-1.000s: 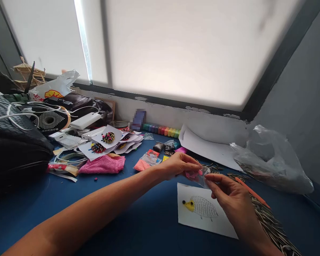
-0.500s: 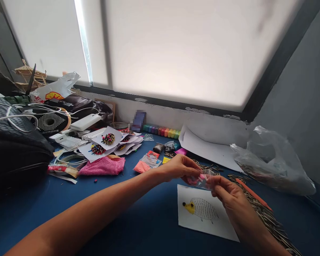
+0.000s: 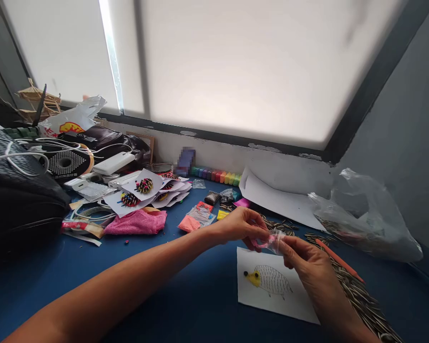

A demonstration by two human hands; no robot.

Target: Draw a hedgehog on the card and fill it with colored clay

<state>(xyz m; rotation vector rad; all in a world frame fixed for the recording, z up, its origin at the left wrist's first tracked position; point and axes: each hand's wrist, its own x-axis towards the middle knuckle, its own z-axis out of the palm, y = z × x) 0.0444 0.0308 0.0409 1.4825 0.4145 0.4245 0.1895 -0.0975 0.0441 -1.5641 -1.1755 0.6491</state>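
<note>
Head cam | I see L hand [image 3: 240,226], R hand [image 3: 309,263] both pinching clear bag [image 3: 276,241] w/ pink stuff [image 3: 260,243] | hedgehog dwg [image 3: 274,281] on blue tbl [image 3: 186,286]

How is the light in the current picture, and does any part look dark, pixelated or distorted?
Head view: backlit through the pale blind, brightest at the narrow strip left of it; head view: the black bag sinks into shadow; head view: blocky pixelation covers part of the blue-purple object; head view: the left forearm looks stretched, probably wide-angle distortion.
</note>
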